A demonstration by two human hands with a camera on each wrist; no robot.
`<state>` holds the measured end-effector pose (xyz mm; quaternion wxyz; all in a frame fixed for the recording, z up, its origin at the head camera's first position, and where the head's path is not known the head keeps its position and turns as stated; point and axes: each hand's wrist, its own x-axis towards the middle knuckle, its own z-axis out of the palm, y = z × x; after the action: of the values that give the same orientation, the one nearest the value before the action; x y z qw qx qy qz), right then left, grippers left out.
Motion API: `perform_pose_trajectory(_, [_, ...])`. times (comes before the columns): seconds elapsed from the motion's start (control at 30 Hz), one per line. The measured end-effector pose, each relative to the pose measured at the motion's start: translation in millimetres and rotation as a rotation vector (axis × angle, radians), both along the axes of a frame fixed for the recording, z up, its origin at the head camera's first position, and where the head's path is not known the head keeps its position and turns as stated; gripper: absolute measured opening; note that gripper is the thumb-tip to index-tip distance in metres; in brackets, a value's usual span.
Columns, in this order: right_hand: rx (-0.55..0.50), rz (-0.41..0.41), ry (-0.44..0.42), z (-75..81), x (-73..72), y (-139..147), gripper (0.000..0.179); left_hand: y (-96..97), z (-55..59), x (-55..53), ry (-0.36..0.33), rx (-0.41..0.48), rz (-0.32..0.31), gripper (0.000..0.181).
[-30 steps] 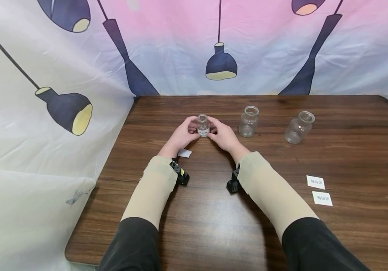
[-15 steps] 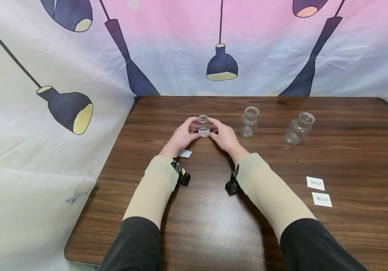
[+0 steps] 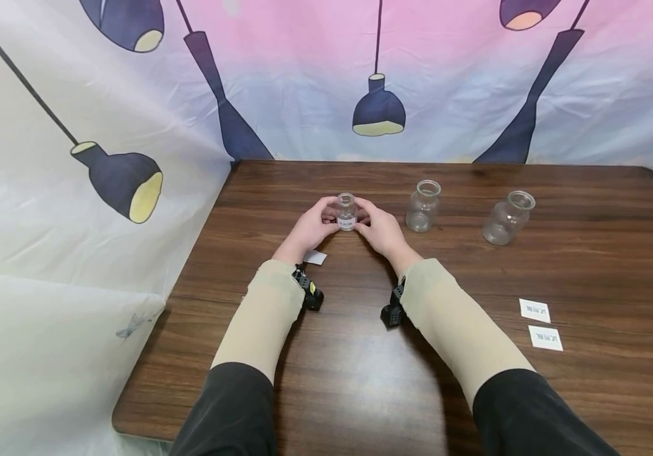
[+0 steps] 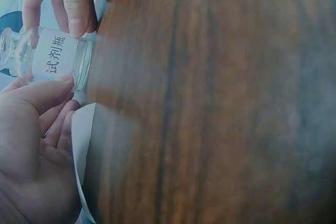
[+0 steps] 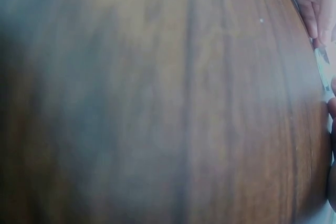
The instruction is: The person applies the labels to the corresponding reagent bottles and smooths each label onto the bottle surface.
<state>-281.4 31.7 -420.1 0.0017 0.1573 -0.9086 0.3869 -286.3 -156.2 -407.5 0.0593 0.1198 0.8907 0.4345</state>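
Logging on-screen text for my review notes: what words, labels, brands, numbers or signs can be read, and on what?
"试剂瓶": white label on the small glass jar.
Upper white card at right on the table: dark print, too small to read surely.
Lower white card there: the same.
No writing shows on the middle jar, the rightmost jar or the partly hidden white slip.

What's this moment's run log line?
left grip: pinches small clear glass bottle | right grip: pinches same | white rectangular label: on bottle | two clear glass jars: unlabelled
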Motion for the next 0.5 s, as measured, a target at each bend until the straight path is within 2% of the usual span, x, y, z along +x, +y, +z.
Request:
perform_pose_trajectory(0.33, [-0.003,-0.012,0.001,0.6,0.8,-0.5,0.059,-0.1,-1.6,0.3,0.007,0.013,-0.006,0.054])
perform_pose_trajectory(0.5, [-0.034,0.022,0.0,0.2,0.5,1.3,0.061,-1.5,0.6,3.3,0.013,0.034,-0.035,0.054])
